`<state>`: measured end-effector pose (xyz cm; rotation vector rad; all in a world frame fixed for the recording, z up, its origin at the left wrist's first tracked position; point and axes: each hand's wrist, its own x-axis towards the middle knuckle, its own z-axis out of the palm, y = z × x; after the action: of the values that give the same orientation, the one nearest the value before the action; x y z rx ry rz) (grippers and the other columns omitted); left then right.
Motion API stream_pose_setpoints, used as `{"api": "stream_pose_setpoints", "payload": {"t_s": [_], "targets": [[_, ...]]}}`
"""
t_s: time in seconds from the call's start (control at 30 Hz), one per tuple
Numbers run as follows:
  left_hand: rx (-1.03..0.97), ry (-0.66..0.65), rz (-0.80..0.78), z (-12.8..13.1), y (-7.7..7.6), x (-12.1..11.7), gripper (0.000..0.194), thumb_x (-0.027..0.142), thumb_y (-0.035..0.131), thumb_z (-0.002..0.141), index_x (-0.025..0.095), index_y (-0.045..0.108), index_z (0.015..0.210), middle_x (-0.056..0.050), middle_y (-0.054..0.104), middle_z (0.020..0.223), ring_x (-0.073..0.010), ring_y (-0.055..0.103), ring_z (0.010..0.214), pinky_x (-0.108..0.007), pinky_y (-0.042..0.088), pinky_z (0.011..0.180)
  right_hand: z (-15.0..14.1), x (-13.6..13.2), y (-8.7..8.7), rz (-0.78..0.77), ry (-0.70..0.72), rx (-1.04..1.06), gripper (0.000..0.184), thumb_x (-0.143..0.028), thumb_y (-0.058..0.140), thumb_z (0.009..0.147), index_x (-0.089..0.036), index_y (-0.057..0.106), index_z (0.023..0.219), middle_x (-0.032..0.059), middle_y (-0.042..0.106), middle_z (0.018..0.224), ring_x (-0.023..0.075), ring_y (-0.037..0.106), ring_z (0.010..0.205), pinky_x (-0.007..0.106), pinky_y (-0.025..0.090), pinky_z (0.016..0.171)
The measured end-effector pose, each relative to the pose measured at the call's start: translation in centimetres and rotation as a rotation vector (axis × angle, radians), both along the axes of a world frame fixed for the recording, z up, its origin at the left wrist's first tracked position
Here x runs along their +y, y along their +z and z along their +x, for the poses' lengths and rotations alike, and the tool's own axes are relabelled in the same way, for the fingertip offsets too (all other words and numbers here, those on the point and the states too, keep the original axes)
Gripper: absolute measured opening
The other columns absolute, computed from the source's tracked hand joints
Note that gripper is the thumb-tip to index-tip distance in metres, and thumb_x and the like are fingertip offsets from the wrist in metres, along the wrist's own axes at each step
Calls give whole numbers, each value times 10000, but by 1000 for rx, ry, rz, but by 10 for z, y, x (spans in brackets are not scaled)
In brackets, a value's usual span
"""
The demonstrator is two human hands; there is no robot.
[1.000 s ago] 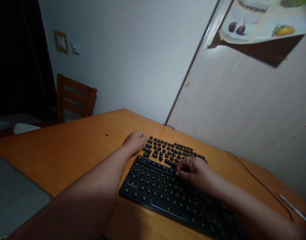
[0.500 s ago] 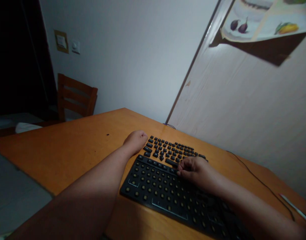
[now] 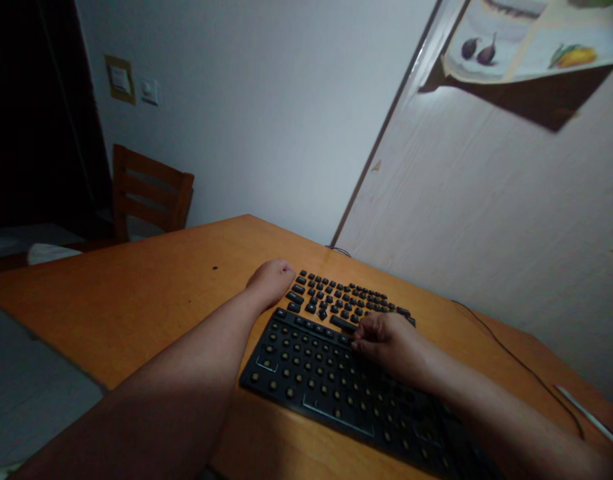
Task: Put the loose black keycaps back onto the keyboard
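The matte black keyboard (image 3: 331, 387), mostly bare yellowish stems, lies slanted at 5 o'clock on smooth orange-brown wood, the table (image 3: 186, 293). Loose blocky keycaps (image 3: 297, 298) sit in rows toward its 12 o'clock, their legends unreadable. At their 9 o'clock, the left hand (image 3: 271, 281) rests curled into a fist, apart from the right hand (image 3: 386, 343), bent over the keyboard's top row; whether its fingertips meet is unclear. A slatted wooden chair (image 3: 151, 190) stands toward 10 o'clock, fruit pictures (image 3: 526, 50) at 2.
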<state>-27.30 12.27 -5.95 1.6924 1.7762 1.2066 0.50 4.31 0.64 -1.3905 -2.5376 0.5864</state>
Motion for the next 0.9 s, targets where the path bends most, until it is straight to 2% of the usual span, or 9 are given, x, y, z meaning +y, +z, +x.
{"api": "stream_pose_setpoints", "payload": {"t_s": [0.13, 0.23, 0.3, 0.47, 0.9], "targets": [[2, -1, 5, -1, -1, 1, 240, 357, 512, 794, 187, 681, 803, -28, 667, 700, -155, 562, 627, -242, 376, 566, 7, -3, 2, -2, 6, 34, 143, -262, 574, 833, -206, 704, 810, 18, 690, 756, 163, 605, 686, 269, 444, 617], [9, -5, 15, -1, -2, 2, 240, 355, 508, 793, 186, 678, 799, -27, 666, 701, -155, 561, 631, -241, 373, 565, 12, -11, 3, 115, 18, 45, 207, -255, 530, 874, -228, 728, 931, 43, 712, 894, 190, 633, 824, 311, 476, 743], [12, -11, 20, -2, -2, 3, 240, 353, 507, 792, 186, 679, 803, -28, 666, 702, -155, 561, 634, -240, 373, 567, 13, -18, 4, 214, 41, 10, 237, -243, 503, 891, -224, 727, 967, 59, 702, 905, 200, 624, 860, 331, 472, 779], [7, -20, 32, -3, -3, 4, 236, 348, 505, 790, 186, 676, 791, -31, 669, 712, -155, 560, 638, -242, 367, 557, 9, -32, 5, 273, 115, -94, 234, -173, 504, 860, -210, 723, 936, 67, 653, 833, 210, 589, 842, 334, 458, 743], [15, -14, 5, -2, 3, -1, 238, 360, 513, 785, 183, 672, 787, -23, 662, 692, -155, 562, 640, -238, 381, 572, 11, -33, 5, 271, 109, -105, 231, -160, 510, 850, -221, 721, 920, 64, 651, 836, 209, 584, 848, 327, 452, 741]]}}
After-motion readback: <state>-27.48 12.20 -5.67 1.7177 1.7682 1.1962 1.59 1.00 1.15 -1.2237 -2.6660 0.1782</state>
